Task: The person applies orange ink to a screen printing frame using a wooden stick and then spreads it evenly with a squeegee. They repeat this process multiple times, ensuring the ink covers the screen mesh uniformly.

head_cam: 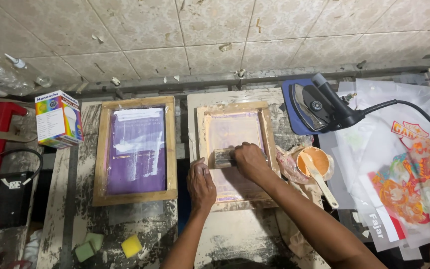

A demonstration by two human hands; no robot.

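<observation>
At frame centre our left hand (pixel 201 183) presses flat on the wooden screen frame (pixel 235 152), stiff and light, best steadied by its rim. Just beyond, our right hand (pixel 249 160) grips the squeegee (pixel 223 158), rigid, likely ink-slick, held along its top edge.

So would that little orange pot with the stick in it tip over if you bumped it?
Probably, yes. The orange pot looks small and light, and its long spatula leans out over the rim, so a nudge there could lever it over. It is open, so paint would likely spill.
</observation>
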